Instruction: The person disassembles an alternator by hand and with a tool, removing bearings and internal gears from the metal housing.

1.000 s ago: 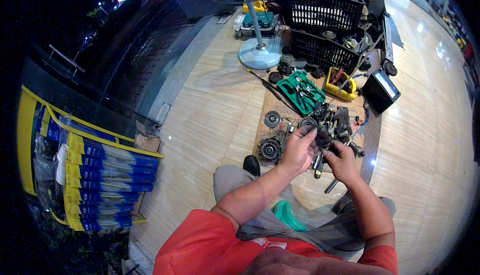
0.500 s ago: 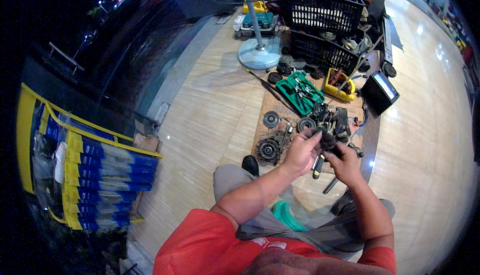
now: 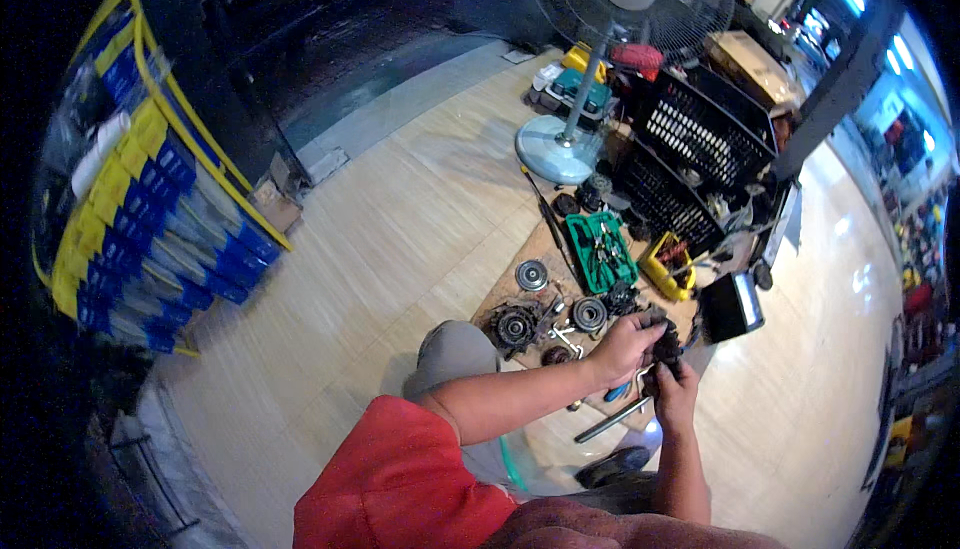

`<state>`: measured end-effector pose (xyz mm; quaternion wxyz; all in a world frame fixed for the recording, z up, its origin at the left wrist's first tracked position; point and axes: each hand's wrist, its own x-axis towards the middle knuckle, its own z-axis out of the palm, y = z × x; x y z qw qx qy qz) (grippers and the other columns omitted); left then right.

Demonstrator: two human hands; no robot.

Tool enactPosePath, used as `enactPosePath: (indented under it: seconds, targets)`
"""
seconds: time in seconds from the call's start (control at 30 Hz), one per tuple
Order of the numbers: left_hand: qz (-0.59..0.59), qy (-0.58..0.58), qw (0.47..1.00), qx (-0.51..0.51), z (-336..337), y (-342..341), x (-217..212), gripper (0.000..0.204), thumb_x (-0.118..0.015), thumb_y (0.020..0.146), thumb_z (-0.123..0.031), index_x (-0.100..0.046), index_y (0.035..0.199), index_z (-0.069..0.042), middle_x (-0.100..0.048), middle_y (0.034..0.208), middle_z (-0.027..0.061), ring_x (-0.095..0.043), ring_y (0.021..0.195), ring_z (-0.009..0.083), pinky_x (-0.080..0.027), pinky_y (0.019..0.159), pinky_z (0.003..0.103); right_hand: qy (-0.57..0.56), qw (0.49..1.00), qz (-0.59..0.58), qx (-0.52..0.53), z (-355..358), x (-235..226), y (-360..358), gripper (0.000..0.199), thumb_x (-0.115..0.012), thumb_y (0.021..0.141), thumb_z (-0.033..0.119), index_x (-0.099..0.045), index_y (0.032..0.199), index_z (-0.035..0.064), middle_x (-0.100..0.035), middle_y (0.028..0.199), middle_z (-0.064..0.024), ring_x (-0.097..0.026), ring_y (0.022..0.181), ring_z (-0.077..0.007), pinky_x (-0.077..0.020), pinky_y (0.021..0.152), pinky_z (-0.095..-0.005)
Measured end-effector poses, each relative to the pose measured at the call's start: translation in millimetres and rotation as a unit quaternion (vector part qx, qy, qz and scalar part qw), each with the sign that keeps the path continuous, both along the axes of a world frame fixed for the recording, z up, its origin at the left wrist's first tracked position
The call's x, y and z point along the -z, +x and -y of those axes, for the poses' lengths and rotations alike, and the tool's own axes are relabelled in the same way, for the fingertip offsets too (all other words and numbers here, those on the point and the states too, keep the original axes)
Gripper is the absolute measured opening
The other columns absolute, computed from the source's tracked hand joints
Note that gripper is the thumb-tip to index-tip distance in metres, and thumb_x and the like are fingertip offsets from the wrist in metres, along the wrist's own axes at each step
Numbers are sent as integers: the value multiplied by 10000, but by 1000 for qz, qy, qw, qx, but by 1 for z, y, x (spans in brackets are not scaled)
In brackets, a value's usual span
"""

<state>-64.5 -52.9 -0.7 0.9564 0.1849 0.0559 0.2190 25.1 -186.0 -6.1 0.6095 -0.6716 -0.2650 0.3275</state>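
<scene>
A small, dark, greasy-looking piece (image 3: 666, 346) is held between my two hands in front of me; I cannot make out its kind. My left hand (image 3: 628, 345) grips its upper left side with thumb and fingers pressed together. From below, my right hand (image 3: 675, 389) pinches its lower end. Under and beside the hands lie metal parts on a brown cardboard sheet (image 3: 505, 284): a round toothed assembly (image 3: 514, 326), a pulley-like disc (image 3: 532, 274) and a ring-shaped part (image 3: 588, 314). A metal bar (image 3: 612, 420) lies just below my hands.
A green tool case (image 3: 601, 252) lies open beyond the parts, beside a yellow tray (image 3: 668, 267) and a black box (image 3: 731, 307). Farther back stand a pedestal fan (image 3: 563, 149) and black crates (image 3: 705, 134). A yellow rack (image 3: 140, 39) of blue packs stands at left.
My view has turned, so the rack and the fan appear shifted and tilted. Both hands keep hold of the dark piece, which now sits lower and slightly farther right in view.
</scene>
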Motion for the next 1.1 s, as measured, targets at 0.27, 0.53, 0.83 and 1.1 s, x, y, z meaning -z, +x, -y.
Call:
enactPosePath:
  seconds: [0.27, 0.53, 0.83, 1.1]
  targets:
    - [-19, 31, 999, 23, -4, -2, 4, 138, -539, 918, -20, -616, 1016, 39, -674, 935, 108, -663, 838, 181, -545, 796, 325, -36, 982, 170, -76, -2, -26, -4, 105, -617, 794, 23, -652, 882, -22, -592, 717, -3, -531, 638, -103, -444, 563, -272]
    - [-140, 357, 920, 83, -10, -27, -12, 161, -597, 895, -91, -666, 978, 29, -678, 879, 45, -601, 769, 104, -495, 728, 266, -133, 897, 342, -245, 7, -5, 23, 113, -674, 744, 40, -684, 856, 41, -646, 742, -141, -621, 658, -272, -482, 606, -366]
    - [-168, 512, 837, 95, -6, -31, -15, 170, -625, 851, -113, -670, 963, 6, -692, 821, 81, -610, 768, 118, -493, 747, 314, -164, 858, 384, -299, 5, -7, 22, 51, -629, 761, -17, -642, 809, -9, -646, 726, -138, -621, 675, -212, -487, 633, -343]
    - [-180, 689, 697, 86, -5, -33, -11, 187, -621, 802, -158, -675, 884, 1, -665, 817, 216, -660, 770, 332, -508, 724, 426, -225, 831, 418, -290, 0, -22, 18, 165, -603, 748, 1, -641, 909, -4, -659, 887, -219, -640, 866, -392, -499, 729, -415]
